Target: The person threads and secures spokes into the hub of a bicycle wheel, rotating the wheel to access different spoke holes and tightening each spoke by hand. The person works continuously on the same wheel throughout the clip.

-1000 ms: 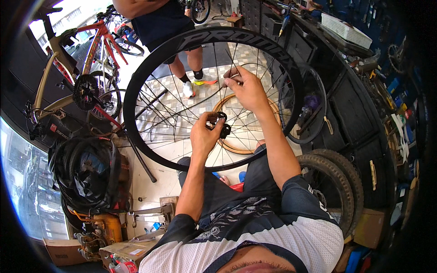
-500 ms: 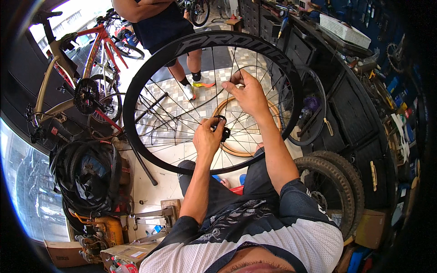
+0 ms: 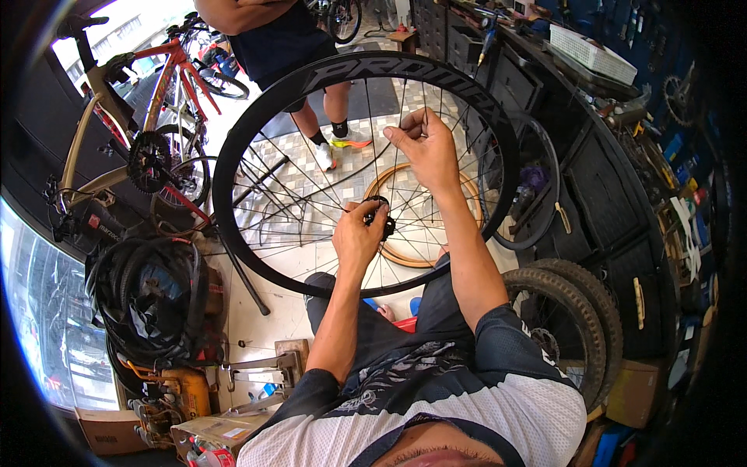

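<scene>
A black deep-rimmed bicycle wheel (image 3: 243, 247) with thin dark spokes stands in front of me, its lower rim at my thighs. At its centre is a black hub (image 3: 387, 227). My left hand (image 3: 358, 235) is closed at the hub, thumb and fingers pinching by its flange; the exact grip is partly hidden. Higher up, between hub and upper rim, my right hand (image 3: 428, 152) is closed in a pinch on a thin spoke (image 3: 394, 175) running up toward the rim.
A person (image 3: 284, 47) stands beyond the wheel, arms folded. Bicycles (image 3: 148, 156) are at the left, above a heap of black tyres (image 3: 144, 303). A tan-rimmed ring (image 3: 405, 263) lies on the floor behind the spokes. Knobby tyres (image 3: 576, 311) and a long workbench (image 3: 591, 148) line the right.
My right hand has shifted slightly up the spoke, toward the upper rim. My left hand stays at the hub, and the wheel has barely moved.
</scene>
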Demonstrator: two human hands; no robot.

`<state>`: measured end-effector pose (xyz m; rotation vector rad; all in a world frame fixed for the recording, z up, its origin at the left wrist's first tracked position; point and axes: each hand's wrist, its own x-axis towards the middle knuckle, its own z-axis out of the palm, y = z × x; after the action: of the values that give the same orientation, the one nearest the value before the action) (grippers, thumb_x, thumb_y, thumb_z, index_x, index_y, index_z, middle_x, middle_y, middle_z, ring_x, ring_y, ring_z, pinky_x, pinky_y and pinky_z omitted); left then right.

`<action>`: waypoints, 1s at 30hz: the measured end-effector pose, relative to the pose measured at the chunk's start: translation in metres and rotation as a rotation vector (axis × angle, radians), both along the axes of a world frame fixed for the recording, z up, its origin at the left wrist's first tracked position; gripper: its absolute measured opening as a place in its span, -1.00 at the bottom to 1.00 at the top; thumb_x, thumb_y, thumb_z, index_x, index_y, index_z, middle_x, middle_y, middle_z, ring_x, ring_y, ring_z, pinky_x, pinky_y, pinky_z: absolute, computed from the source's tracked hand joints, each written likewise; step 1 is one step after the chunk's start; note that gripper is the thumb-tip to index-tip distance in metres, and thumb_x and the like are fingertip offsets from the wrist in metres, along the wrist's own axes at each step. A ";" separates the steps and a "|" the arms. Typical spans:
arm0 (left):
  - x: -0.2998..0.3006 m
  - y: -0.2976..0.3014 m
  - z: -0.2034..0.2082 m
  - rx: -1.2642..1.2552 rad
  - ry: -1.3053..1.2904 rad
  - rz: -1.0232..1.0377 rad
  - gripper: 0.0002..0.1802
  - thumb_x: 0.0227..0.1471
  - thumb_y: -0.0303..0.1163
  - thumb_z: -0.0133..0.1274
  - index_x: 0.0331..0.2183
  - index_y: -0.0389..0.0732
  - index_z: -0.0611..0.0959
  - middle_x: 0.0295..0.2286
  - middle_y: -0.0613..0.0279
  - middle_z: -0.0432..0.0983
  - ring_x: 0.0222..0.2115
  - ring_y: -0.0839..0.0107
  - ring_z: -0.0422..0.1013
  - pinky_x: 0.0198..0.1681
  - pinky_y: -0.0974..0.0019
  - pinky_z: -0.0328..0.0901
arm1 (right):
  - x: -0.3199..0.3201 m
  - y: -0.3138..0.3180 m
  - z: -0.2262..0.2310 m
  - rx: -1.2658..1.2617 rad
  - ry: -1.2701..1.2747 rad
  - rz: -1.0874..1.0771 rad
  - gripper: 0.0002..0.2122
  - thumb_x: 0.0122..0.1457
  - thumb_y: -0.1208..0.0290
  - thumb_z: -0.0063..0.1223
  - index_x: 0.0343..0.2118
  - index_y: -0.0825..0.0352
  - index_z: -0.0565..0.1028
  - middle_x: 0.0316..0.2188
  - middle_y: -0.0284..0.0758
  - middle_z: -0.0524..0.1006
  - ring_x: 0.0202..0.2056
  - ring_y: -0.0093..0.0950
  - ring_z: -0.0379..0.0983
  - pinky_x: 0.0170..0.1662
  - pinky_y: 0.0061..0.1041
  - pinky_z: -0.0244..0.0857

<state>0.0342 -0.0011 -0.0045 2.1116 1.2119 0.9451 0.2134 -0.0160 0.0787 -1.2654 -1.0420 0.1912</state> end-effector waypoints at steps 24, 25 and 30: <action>-0.017 -0.003 -0.010 0.120 -0.254 -0.097 -0.73 0.08 -0.46 0.31 -0.28 -0.30 0.52 -0.36 0.07 0.45 -0.39 0.22 0.53 -0.32 0.22 0.41 | 0.004 -0.005 0.005 -0.179 -0.164 -0.081 -0.75 0.21 0.37 0.35 -0.23 0.42 0.54 -0.47 -0.26 0.65 -0.39 -0.47 0.57 -0.26 -0.46 0.41; -0.018 -0.001 -0.015 0.145 -0.272 -0.107 -0.73 0.08 -0.48 0.31 -0.30 -0.32 0.51 -0.37 0.08 0.44 -0.40 0.24 0.51 -0.32 0.24 0.40 | 0.004 -0.002 0.001 -0.157 -0.146 -0.061 -0.76 0.23 0.39 0.34 -0.19 0.42 0.54 -0.46 -0.29 0.65 -0.38 -0.57 0.55 -0.25 -0.51 0.39; -0.024 0.009 -0.040 0.127 -0.543 -0.046 -0.76 0.15 -0.51 0.26 -0.35 -0.31 0.48 -0.54 0.25 0.43 -0.51 0.53 0.38 -0.41 0.38 0.33 | -0.013 -0.009 -0.002 -0.097 -0.074 0.118 -0.78 0.33 0.46 0.17 -0.03 0.44 0.55 -0.36 -0.24 0.71 -0.28 -0.56 0.61 -0.15 -0.53 0.42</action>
<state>0.0100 0.0079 -0.0447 1.7854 0.8388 1.4824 0.2007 -0.0254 0.0768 -1.3067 -1.1843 0.2898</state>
